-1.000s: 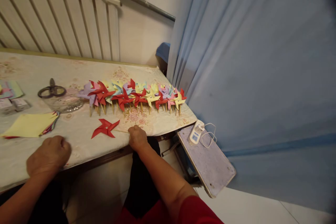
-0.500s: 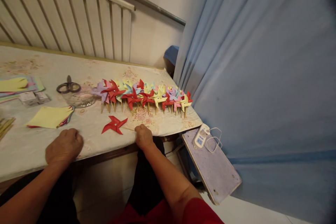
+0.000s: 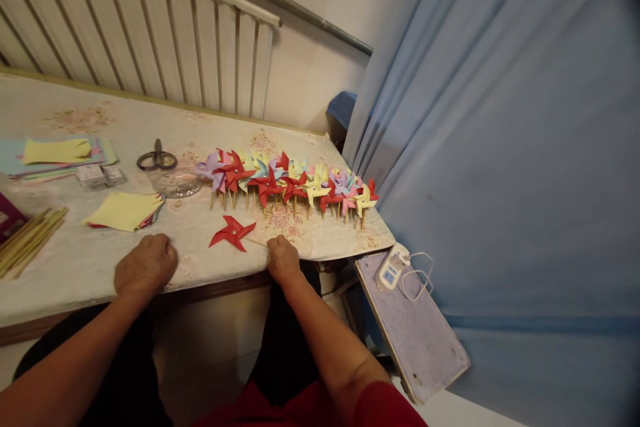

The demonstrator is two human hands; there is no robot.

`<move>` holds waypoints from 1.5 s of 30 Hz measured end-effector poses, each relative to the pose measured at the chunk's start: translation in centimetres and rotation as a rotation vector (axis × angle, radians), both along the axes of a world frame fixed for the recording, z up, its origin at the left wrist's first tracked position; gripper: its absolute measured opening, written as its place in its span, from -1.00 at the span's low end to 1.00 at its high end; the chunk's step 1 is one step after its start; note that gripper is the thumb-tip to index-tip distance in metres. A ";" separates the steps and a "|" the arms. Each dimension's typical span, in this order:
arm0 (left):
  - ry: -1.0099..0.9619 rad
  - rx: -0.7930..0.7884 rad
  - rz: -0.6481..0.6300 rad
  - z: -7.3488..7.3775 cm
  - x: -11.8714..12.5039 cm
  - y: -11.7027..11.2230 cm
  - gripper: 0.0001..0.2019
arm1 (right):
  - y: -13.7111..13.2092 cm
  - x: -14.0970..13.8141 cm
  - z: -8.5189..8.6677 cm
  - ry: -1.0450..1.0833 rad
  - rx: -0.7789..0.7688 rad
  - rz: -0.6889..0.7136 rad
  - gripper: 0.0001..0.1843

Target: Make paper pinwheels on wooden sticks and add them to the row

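While the table (image 3: 65,280) carries a long row of pinwheels (image 3: 295,183) farther back, the red pinwheel (image 3: 233,232) lies flat just in front of them, near the front edge. I judge it best lifted level by its stick (image 3: 257,242), so the paper blades neither drag nor crease. My right hand (image 3: 283,259) lies knuckles-up at the edge, fingers apparently pinched on the stick's end; my left hand (image 3: 146,265) rests nearby as a closed fist, holding nothing I can see.

one loose pinwheel (image 3: 233,232) (red), one scissors (image 3: 157,159), one glass dish (image 3: 175,185)
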State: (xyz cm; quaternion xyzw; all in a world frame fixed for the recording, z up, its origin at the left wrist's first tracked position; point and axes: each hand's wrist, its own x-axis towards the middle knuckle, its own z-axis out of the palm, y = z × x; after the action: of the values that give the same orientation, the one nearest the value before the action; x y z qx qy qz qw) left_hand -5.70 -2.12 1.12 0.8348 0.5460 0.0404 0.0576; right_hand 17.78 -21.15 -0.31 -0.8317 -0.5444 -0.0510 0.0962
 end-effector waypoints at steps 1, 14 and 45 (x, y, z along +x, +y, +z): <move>0.001 -0.001 0.000 0.1 0.0 -0.1 -0.53 | 0.0 0.0 -0.1 -0.002 0.001 0.003 -0.82; -0.007 0.028 -0.006 -0.1 -0.1 -0.1 -0.54 | 0.4 -0.2 -0.3 0.014 -0.020 0.014 -0.78; -0.076 0.013 -0.009 0.2 -0.1 -0.5 -0.56 | 0.4 -0.2 -0.3 0.106 0.043 0.023 -0.79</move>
State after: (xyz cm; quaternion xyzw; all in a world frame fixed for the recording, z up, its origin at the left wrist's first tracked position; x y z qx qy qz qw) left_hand -5.82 -2.65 1.32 0.8354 0.5395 0.0756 0.0730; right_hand 17.54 -20.73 -0.56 -0.8246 -0.5470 -0.0175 0.1431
